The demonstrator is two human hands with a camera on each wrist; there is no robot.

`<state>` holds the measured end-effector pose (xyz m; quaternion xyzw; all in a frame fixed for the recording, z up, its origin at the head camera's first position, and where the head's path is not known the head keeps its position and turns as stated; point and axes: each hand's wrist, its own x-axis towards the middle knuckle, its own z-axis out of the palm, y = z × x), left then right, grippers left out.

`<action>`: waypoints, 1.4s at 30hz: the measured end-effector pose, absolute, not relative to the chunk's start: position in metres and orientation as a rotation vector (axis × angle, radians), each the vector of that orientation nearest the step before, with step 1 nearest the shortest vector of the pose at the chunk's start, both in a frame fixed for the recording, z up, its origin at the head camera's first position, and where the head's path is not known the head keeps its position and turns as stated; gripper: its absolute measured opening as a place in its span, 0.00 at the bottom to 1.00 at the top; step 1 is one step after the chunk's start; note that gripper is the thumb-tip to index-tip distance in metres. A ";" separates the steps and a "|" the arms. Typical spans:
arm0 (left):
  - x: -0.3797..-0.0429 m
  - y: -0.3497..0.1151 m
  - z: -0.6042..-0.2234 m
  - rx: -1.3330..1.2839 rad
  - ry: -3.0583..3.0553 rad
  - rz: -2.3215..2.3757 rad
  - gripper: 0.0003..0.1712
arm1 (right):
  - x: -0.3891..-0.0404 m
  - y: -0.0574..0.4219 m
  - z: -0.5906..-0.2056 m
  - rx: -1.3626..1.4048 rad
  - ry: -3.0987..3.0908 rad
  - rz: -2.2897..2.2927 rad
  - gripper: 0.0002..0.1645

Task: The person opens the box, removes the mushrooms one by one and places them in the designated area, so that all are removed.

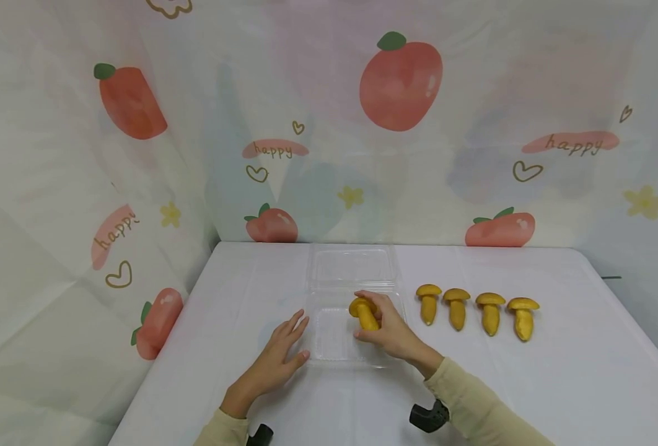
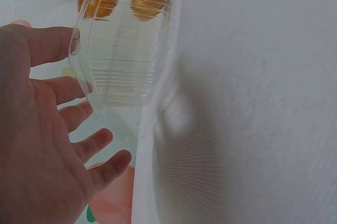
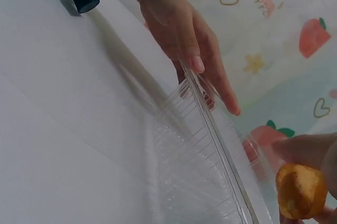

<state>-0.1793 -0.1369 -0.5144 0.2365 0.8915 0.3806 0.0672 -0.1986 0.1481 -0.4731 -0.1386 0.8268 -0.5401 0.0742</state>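
Between the thumb and fingers of my right hand (image 1: 390, 328) is a yellow-brown toy mushroom (image 1: 367, 314), pinched over the right part of a clear plastic clamshell box (image 1: 329, 356). In the right wrist view the rounded stem end of the mushroom (image 3: 301, 192) faces the camera. The box lies on the table with its lid (image 1: 353, 265) folded back, away from me. At the box's left edge rests my left hand (image 1: 273, 358), fingers spread and fairly straight, with fingertips (image 2: 79, 89) right at the rim in the left wrist view.
Several more mushrooms (image 1: 490, 313) lie in a row right of the box, caps away from me. A white cloth covers the table (image 1: 557, 384). Behind it hangs a printed fabric backdrop (image 1: 318, 74). Black wrist mounts (image 1: 429, 416) sit near both sleeves.
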 end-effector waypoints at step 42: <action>-0.180 -0.137 -0.515 0.733 2.676 1.134 0.38 | -0.185 0.228 -0.450 -0.467 2.545 -1.760 0.31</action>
